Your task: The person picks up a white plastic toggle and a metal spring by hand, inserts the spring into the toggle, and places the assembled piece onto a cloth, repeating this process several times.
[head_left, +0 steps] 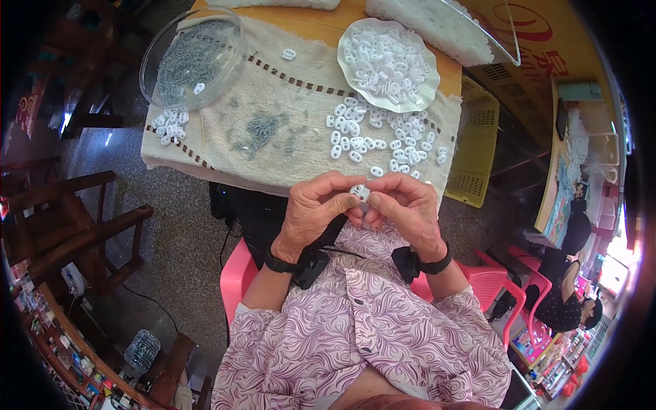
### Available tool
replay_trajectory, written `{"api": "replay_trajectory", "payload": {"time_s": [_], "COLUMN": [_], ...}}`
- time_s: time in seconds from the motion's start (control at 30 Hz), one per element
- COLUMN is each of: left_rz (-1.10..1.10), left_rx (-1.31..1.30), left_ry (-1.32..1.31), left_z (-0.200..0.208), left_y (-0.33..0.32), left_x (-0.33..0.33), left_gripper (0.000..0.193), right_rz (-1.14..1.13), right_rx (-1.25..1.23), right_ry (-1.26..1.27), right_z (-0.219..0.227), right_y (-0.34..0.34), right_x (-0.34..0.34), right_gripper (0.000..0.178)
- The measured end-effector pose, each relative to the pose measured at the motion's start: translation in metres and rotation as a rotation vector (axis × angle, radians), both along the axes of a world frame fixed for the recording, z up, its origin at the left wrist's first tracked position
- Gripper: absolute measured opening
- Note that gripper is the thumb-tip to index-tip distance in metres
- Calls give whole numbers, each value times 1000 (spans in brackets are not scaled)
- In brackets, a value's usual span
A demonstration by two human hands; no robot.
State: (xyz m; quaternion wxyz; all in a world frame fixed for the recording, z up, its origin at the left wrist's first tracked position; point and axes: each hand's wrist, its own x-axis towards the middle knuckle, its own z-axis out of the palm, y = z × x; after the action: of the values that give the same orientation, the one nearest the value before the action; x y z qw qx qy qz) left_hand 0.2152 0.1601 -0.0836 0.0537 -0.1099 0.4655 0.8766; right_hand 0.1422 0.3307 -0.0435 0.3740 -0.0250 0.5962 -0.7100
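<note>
My left hand [313, 208] and my right hand [406, 210] meet just off the table's near edge. Both pinch one small white plastic piece with holes [359, 192] between thumbs and fingertips. Beyond them, many similar white two-holed pieces [356, 142] lie loose on a beige towel [301, 109]. More white plastic parts fill a scalloped white plate [428, 98] at the far right. On the towel's left part is a small heap of thin grey metal bits [264, 126], perhaps springs. A clear round bowl [236, 65] at the far left holds a larger mass of them.
A small cluster of white pieces [169, 126] sits below the bowl. One lone piece [289, 55] lies farther back. A yellow plastic crate [473, 147] stands right of the table, beside a large cardboard box [533, 55]. Wooden chairs [75, 205] are at left; another person [564, 294] is at far right.
</note>
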Motion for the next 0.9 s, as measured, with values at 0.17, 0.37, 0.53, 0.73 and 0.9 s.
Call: {"api": "replay_trajectory", "payload": {"time_s": [0.17, 0.37, 0.53, 0.73, 0.9], "left_rz": [0, -39, -62, -67, -89], "left_rx": [21, 52, 59, 36, 47], "left_ry": [-8, -24, -2, -20, -40], "left_z": [-3, 2, 0, 1, 5], "left_y": [0, -4, -6, -7, -10], "left_x": [-2, -1, 0, 0, -1], "left_gripper": [26, 25, 24, 23, 22], "right_rz": [-9, -14, -52, -9, 14], "right_rx": [-15, 15, -44, -20, -8], "right_ry": [21, 26, 89, 126, 86], "right_z": [-10, -8, -11, -10, -9], "right_y": [2, 1, -2, -2, -2], "right_x": [0, 0, 0, -1, -2], "right_gripper": [17, 12, 11, 11, 11]}}
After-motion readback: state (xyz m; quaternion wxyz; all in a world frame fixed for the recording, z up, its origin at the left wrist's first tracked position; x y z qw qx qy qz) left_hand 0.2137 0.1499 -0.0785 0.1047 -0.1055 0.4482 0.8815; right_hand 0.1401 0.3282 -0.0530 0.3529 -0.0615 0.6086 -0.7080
